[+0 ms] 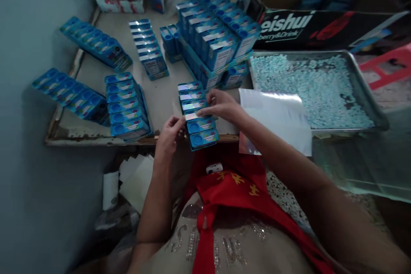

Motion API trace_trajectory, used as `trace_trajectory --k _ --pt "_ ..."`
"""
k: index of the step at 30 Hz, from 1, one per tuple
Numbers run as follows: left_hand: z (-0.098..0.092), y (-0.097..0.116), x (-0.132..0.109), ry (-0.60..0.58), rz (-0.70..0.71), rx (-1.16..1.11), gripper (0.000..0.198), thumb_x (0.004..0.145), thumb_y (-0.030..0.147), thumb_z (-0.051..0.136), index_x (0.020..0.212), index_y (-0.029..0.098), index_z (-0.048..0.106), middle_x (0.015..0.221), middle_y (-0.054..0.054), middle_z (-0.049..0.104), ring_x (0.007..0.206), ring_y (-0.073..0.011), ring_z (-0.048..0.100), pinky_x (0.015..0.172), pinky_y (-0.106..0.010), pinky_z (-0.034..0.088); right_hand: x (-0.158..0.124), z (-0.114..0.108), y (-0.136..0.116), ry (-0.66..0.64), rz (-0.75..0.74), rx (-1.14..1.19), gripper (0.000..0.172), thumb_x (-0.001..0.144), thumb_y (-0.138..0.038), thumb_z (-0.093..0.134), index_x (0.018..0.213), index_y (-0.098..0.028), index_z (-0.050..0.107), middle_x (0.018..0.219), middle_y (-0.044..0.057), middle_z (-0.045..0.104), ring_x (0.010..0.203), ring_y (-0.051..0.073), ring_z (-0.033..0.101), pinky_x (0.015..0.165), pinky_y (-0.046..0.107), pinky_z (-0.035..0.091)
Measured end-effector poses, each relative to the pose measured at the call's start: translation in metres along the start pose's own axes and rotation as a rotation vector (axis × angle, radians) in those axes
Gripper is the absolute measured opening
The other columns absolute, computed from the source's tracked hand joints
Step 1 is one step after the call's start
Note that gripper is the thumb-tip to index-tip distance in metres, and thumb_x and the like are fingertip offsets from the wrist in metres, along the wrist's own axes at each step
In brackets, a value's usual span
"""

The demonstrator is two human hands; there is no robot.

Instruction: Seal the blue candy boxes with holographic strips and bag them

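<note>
In front of me at the table's edge stands a row of small blue boxes [202, 138]. Shiny silver stickers [192, 116] lie across the tops of the farther boxes, while the nearest ones show bare blue circles. My left hand [171, 132] is at the row's left side, thumb and fingers pinched together by the end of one sticker; whatever is between them is hidden. From the right, my right hand [223, 105] reaches over the row. One finger stretches onto that same sticker, apart from the other fingers, which bend at the boxes' right side.
A glossy sheet [272, 115] overlaps a metal tray [382, 120] of small pale-blue pieces at right. Stacked blue boxes [218, 30] stand behind, with more rows [126, 107] at left. A black printed carton [289, 30] and red plastic stool [387, 66] are farther right.
</note>
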State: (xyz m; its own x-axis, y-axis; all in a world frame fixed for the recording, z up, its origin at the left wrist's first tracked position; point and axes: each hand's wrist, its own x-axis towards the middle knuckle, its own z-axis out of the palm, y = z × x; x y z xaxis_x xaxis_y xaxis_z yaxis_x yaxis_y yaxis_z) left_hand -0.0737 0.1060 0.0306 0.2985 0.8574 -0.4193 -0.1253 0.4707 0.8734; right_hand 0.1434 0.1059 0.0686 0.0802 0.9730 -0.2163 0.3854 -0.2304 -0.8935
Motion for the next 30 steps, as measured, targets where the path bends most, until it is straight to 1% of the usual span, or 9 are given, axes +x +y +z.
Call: trace_trajectory --k 4,6,8,11,15,18,20,23,30 --pt "-0.003 0.011 -0.002 0.205 0.082 0.214 0.051 0.061 0.053 0.093 0.078 0.02 0.058 0.062 0.007 0.052 0.053 -0.0085 0.042 0.047 -0.021 0.029 -0.018 0.003 0.003 0.046 -0.075 0.126 0.036 0.08 -0.034 0.081 0.093 -0.025 0.049 0.068 -0.009 0.048 0.067 0.014 0.049 0.064 0.029 0.035" --pt "0.002 0.03 -0.013 0.365 0.273 0.389 0.04 0.071 0.046 0.089 0.085 0.019 0.064 0.07 0.003 0.061 0.06 -0.0111 0.051 0.053 -0.022 0.037 -0.032 -0.018 0.005 0.03 -0.138 0.101 0.026 0.089 -0.038 0.073 0.102 -0.024 0.055 0.067 -0.008 0.052 0.066 0.015 0.052 0.065 0.03 0.038" --pt "0.022 0.057 -0.027 0.411 0.492 0.582 0.028 0.08 0.04 0.085 0.091 0.02 0.068 0.077 0.001 0.066 0.068 -0.0132 0.058 0.061 -0.024 0.045 -0.045 -0.057 0.015 0.084 -0.218 0.004 0.023 0.092 -0.042 0.07 0.102 -0.022 0.063 0.073 -0.004 0.061 0.069 0.016 0.057 0.068 0.031 0.041" --pt "0.084 0.095 -0.033 0.153 0.696 0.955 0.015 0.088 0.034 0.081 0.095 0.022 0.074 0.084 -0.001 0.072 0.076 -0.0167 0.065 0.074 -0.029 0.052 -0.055 -0.132 0.045 0.357 -0.187 -0.249 0.014 0.086 -0.032 0.075 0.092 -0.02 0.071 0.085 0.004 0.071 0.075 0.017 0.06 0.074 0.034 0.044" --pt "0.197 0.101 0.016 -0.339 0.787 1.447 0.014 0.098 0.025 0.071 0.11 0.019 0.077 0.116 -0.01 0.077 0.113 -0.0262 0.071 0.099 -0.036 0.053 -0.048 -0.196 0.091 0.529 -0.021 -0.422 0.019 0.082 -0.022 0.071 0.1 -0.02 0.077 0.089 0.007 0.075 0.073 0.02 0.061 0.076 0.037 0.046" --pt "0.257 0.079 0.07 -0.526 0.639 1.722 0.032 0.1 0.028 0.07 0.126 0.011 0.073 0.134 -0.02 0.071 0.129 -0.0347 0.066 0.104 -0.04 0.052 -0.043 -0.199 0.111 0.528 -0.065 -0.513 0.028 0.084 -0.023 0.069 0.11 -0.02 0.078 0.099 0.01 0.077 0.084 0.026 0.065 0.084 0.042 0.049" --pt "0.275 0.064 0.096 -0.575 0.518 1.789 0.045 0.094 0.034 0.078 0.131 0.01 0.071 0.132 -0.022 0.072 0.125 -0.037 0.068 0.099 -0.041 0.054 -0.044 -0.19 0.117 0.54 -0.097 -0.6 0.031 0.087 -0.023 0.068 0.116 -0.02 0.078 0.108 0.014 0.077 0.097 0.032 0.066 0.092 0.046 0.049" --pt "0.279 0.055 0.116 -0.59 0.391 1.795 0.045 0.09 0.037 0.081 0.128 0.013 0.074 0.127 -0.018 0.076 0.116 -0.0332 0.071 0.093 -0.037 0.054 -0.048 -0.177 0.12 0.546 -0.107 -0.701 0.036 0.092 -0.023 0.064 0.125 -0.016 0.077 0.12 0.019 0.075 0.112 0.037 0.062 0.101 0.05 0.047" --pt "0.271 0.056 0.123 -0.496 0.427 1.582 0.016 0.092 0.023 0.071 0.101 0.016 0.083 0.102 -0.009 0.081 0.094 -0.0226 0.073 0.079 -0.03 0.049 -0.041 -0.167 0.111 0.467 -0.175 -0.832 0.042 0.106 -0.02 0.045 0.138 -0.017 0.071 0.13 0.015 0.074 0.117 0.033 0.058 0.101 0.044 0.04"
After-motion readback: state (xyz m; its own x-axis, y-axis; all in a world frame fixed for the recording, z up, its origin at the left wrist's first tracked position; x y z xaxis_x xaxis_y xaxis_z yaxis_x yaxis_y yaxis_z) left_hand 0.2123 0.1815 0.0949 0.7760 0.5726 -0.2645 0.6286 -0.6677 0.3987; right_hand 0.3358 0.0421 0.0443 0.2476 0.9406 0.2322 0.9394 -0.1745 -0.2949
